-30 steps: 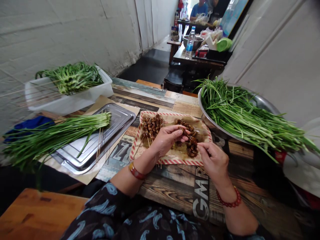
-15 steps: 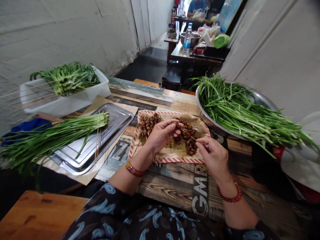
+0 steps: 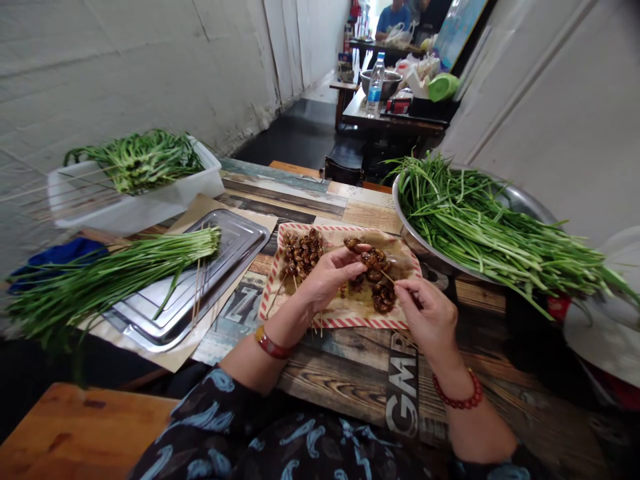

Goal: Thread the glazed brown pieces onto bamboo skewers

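Observation:
Between my two hands is a bamboo skewer threaded with glossy dark brown pieces (image 3: 374,261). The fingers of my left hand (image 3: 333,277) pinch the pieces near its far end, and one piece shows past the fingertips. My right hand (image 3: 429,310) grips the bare near end of the stick between thumb and fingers. Both hands are over a tray lined with red-and-white striped paper (image 3: 345,323). More brown skewers (image 3: 303,252) lie at the tray's left side, and loose brown pieces (image 3: 384,297) rest below the held skewer. What the pieces are, I cannot tell.
At left, a bunch of green chives (image 3: 150,260) and bare sticks lie across a metal lid (image 3: 240,233). Behind it stands a white bin (image 3: 185,190) of greens. To the right is a steel bowl (image 3: 400,213) heaped with chives. Farther back, a person (image 3: 393,21) sits beyond another table.
My left fingers have drawn slightly down and back from the skewer's far end, so the end piece shows more. My right hand keeps its grip. The whole view has shifted slightly.

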{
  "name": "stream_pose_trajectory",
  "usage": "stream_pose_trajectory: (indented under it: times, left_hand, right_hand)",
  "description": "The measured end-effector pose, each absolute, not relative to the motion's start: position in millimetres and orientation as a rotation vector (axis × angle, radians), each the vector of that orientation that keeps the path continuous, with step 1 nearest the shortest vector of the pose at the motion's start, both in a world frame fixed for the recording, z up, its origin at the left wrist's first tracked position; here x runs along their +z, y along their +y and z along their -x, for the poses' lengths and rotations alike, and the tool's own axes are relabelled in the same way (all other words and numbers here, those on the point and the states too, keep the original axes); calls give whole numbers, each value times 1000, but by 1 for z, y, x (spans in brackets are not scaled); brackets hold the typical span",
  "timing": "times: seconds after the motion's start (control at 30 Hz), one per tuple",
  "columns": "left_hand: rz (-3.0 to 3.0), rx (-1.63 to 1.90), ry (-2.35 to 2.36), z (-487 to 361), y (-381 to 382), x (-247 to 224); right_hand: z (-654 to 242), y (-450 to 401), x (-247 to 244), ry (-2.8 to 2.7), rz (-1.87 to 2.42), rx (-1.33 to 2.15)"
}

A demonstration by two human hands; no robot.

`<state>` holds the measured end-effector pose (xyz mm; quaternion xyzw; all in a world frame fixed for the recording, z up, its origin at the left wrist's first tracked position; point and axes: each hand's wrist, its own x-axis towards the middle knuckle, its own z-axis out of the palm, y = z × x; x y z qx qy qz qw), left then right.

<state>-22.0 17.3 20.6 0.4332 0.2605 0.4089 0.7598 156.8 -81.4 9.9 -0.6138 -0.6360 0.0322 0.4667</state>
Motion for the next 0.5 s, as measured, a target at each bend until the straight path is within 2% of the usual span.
stream_pose_trajectory:
  times: [0.5]
  left_hand:
    - [-906,914,594,21,17,18]
  right_hand:
    - [-153,-82,8,-1590,1473,95]
